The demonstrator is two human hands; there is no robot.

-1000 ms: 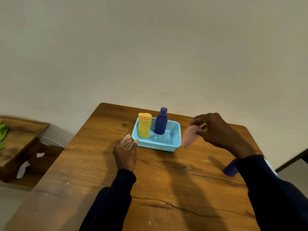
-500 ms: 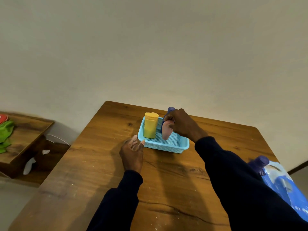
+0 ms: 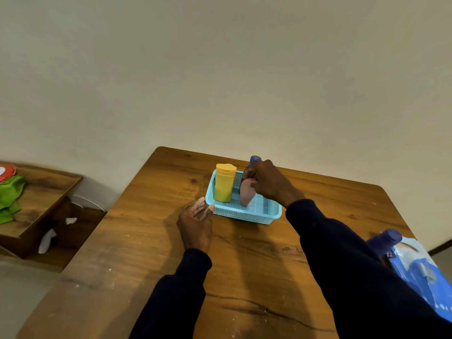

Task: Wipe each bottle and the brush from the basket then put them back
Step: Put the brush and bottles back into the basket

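Right hand [image 3: 269, 182], its grip pinched on the top of a pink item [image 3: 245, 192], bottle or brush unclear, sets it inside the blue basket [image 3: 244, 215] beside a yellow bottle [image 3: 224, 183] and dark blue bottle [image 3: 254, 159]. Left hand [image 3: 197, 221] rests loose fingers on the basket's corner. Apparently a put-back; the next move calls for a release that topples no neighbours.

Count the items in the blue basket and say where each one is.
3. A yellow bottle stands at the left end; a pink item, gripped by the right hand, is beside it; a dark blue bottle is behind that hand, mostly hidden. More may be hidden.
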